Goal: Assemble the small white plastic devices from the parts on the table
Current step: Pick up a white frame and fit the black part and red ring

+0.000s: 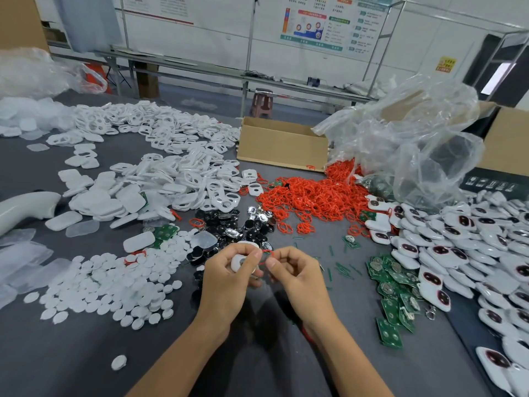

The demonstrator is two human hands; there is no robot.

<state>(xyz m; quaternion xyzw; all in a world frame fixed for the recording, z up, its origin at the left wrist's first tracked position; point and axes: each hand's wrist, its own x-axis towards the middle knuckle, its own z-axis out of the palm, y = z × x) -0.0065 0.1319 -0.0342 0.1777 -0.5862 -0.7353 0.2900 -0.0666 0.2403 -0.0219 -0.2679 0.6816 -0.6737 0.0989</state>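
Observation:
My left hand [232, 270] grips a small white plastic shell [238, 262] above the grey table [86, 353], near the middle. My right hand [294, 267] pinches a thin red rubber ring [269, 253] right beside the shell, its thumb and forefinger close to my left fingertips. Part of the shell is hidden by my left fingers. Loose parts lie all around: white discs [108, 287], white shells with openings [183, 179], red rings [312, 196], black and silver pieces [237, 227], green circuit boards [395, 285].
Finished white devices with dark windows [469, 247] are heaped at the right. A cardboard box [282, 143] and a crumpled clear plastic bag [406, 138] stand behind the red rings. A white curved tool [25, 209] lies at the left edge.

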